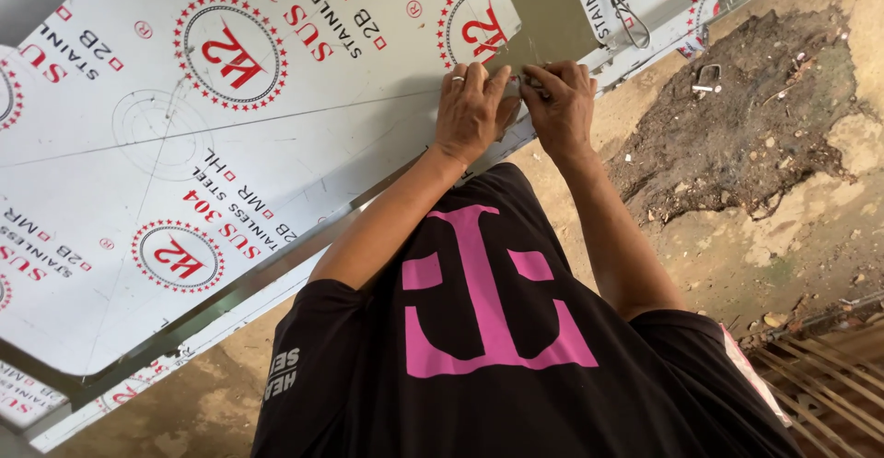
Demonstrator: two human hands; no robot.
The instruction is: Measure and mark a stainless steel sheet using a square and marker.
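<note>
Head view: white film-covered steel sheet [304, 145] lying flat, upper left, bare corner patch near hands. Left hand [471, 113] flat, fingers extended, pressing sheet edge. Right hand [559, 104] pinched shut on small item, identity unclear. Dirt floor [764, 145] at right.

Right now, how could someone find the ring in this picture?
Start at the big white metal sheet with red round marks. At its near edge, two hands meet. The ring is a thin silver band on the left hand; the right hand wears none.

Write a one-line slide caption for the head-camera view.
Left hand pressed flat on a large white film-covered metal sheet, right hand pinching at its edge, above bare dirt ground.
</note>
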